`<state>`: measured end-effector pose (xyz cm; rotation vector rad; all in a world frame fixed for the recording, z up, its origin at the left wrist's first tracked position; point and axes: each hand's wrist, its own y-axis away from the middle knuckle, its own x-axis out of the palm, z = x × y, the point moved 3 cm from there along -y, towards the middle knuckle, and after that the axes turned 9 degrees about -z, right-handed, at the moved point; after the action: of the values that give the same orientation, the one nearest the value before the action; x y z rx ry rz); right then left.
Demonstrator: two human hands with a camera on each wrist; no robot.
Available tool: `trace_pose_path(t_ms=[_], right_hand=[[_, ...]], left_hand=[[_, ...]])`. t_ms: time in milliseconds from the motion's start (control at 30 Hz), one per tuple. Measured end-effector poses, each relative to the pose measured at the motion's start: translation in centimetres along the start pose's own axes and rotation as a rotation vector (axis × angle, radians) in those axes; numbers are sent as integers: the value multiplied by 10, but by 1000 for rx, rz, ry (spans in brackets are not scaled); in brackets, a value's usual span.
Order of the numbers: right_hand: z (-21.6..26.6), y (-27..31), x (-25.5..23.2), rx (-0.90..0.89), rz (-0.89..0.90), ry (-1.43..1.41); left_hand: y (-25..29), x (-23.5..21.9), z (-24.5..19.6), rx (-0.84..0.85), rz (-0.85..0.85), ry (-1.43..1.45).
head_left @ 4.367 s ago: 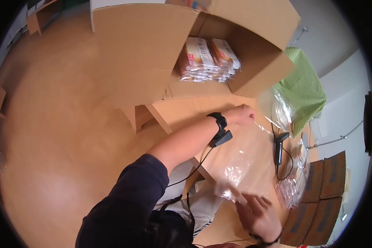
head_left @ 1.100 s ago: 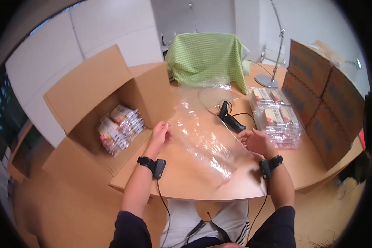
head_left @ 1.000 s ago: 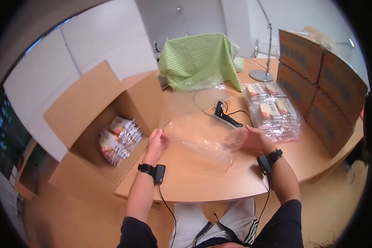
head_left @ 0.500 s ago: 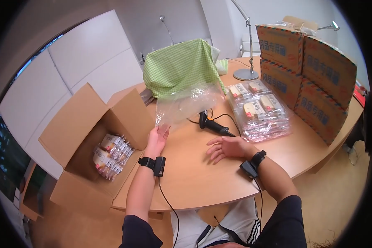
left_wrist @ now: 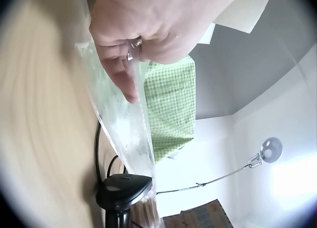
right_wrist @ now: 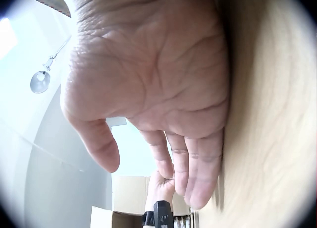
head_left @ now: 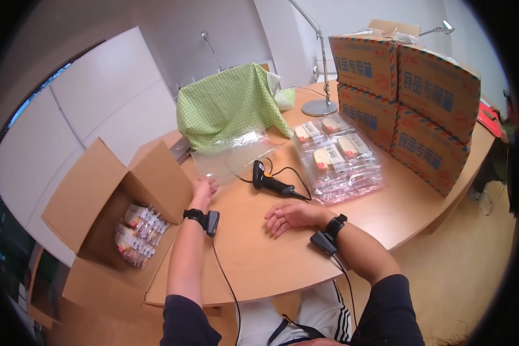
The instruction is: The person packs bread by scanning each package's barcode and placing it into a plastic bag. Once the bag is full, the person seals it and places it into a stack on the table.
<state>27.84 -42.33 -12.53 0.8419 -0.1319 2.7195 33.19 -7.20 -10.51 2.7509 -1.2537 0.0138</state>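
Note:
My left hand (head_left: 203, 189) is near the open carton's right flap, its fingertips at the near left edge of a clear plastic bag (head_left: 228, 158). In the left wrist view, a glinting fold of film shows between the thumb and curled fingers, which pinch it; the bag (left_wrist: 121, 121) stretches away over the table. My right hand (head_left: 294, 215) rests on its edge on the tabletop, palm turned inward. Its fingers (right_wrist: 181, 163) are relaxed and hold nothing. Between the hands and farther back lies a black barcode scanner (head_left: 271, 183) with an orange trigger.
Wrapped sliced-bread packs (head_left: 138, 233) lie inside the open carton (head_left: 161, 173) at left. A clear bag of stacked bread packs (head_left: 340, 164) lies right of the scanner. Behind stand printed cartons (head_left: 406, 106), a lamp base (head_left: 319, 108) and a green checked cloth (head_left: 228, 104).
The plastic bag, earlier stretched between both hands, now lies farther back toward the green cloth. My right hand has let go of it and settled on the table. The head view has turned right.

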Motion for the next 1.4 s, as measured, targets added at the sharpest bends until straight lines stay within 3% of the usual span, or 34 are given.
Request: trace_pose_path(t_ms=[167,233,267,333,467,533,633,667,733,767,833,900,933,1033,1100,1167,1200,1267,1367,1400], right_hand=[[1,0,1,-22,-14,30],[0,-1,0,-20,-32,36],[0,-1,0,-21,-45,46],[-1,-2,-3,-19,-45,55],[-1,-1,-2,-13,-45,62],[0,-1,-1,-19,-52,73],[-4,-4,-6,-33,-74,115],[0,-1,1,-29,-124,132],[0,-1,6,-23,-188,212],[1,0,10,-18,-243,299],[1,5,24,-4,-283,360],[20,11,55,-193,-298,1095],[30,17,59,-425,-343,1400],[68,56,85,-783,-781,1962],[97,76,79,-677,-950,2028],[115,93,45,-574,-1058,2336],[115,103,28,-562,-1033,2353],[117,113,3,-221,-974,2515],[107,119,-6,-135,-959,2438],[103,121,-12,-215,-976,2462]], left_hand=[[1,4,-5,19,-47,-51],[5,4,-10,332,-180,-224],[11,3,-9,325,-176,-227],[35,0,-23,1010,-379,-688],[75,-2,-19,1087,-299,-771],[93,-4,-11,1160,-132,-775],[135,-3,4,1210,-51,-711],[142,-5,4,1203,-44,-709],[147,-6,14,812,205,-628],[146,-9,17,803,211,-620],[137,-16,34,197,424,-168],[145,-19,33,100,434,-49],[148,-21,31,8,437,63],[150,-26,26,-26,489,128],[145,-27,28,-16,496,100],[143,-26,35,-22,494,84],[141,-25,36,-13,500,78],[141,-25,36,-3,495,86],[141,-27,35,-11,495,79],[141,-27,35,3,506,60]])
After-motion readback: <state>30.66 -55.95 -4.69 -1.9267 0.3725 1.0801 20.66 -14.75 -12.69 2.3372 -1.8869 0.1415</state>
